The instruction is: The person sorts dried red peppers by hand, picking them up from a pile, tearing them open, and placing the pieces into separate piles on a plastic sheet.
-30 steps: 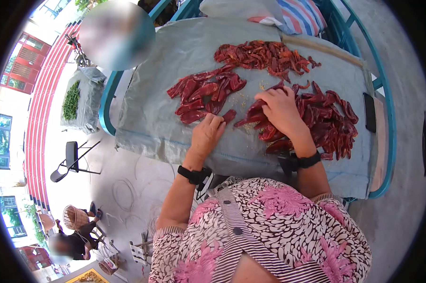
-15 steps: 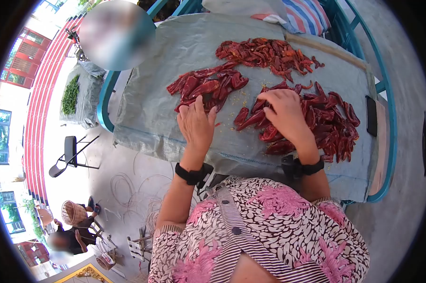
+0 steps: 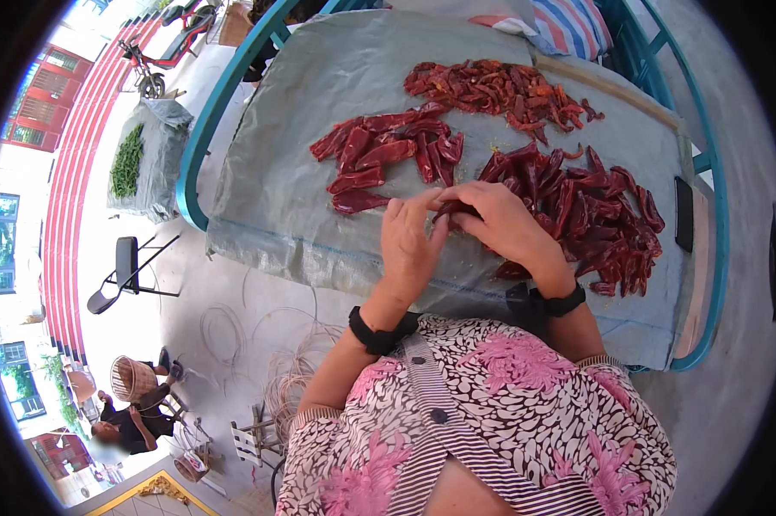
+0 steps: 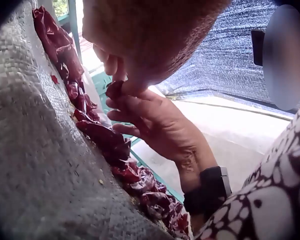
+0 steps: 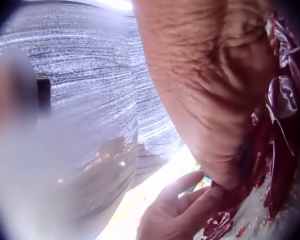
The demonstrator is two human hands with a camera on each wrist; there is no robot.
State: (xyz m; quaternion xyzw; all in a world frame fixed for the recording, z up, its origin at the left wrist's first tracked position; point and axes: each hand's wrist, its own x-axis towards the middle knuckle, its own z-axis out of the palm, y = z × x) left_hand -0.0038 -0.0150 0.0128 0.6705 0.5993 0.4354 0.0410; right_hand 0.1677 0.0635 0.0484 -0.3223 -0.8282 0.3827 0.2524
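Note:
My left hand (image 3: pixel 409 249) and right hand (image 3: pixel 508 225) meet above the front of the grey woven sheet (image 3: pixel 285 206). Between their fingertips is a dark red dried chili pepper (image 4: pixel 115 89), mostly covered by the fingers in the head view. The two hands pinch it from either side. Just beyond them, to the left, lies a loose heap of whole dried chilies (image 3: pixel 379 155). A larger chili heap (image 3: pixel 590 219) spreads to the right, beside my right forearm. Smaller, more crumpled chili pieces (image 3: pixel 499 90) form another heap at the back.
A teal metal frame (image 3: pixel 200 163) borders the sheet. A black phone (image 3: pixel 683 215) lies at its right edge, and a striped bag (image 3: pixel 568 27) at the back. On the floor to the left stand a black folding chair (image 3: pixel 127 265) and a seated person with a wicker basket (image 3: pixel 133 378).
My left hand has gone from the chili it held to the left heap, then right to meet the other hand. My right hand has come left off the right heap; both now pinch a chili.

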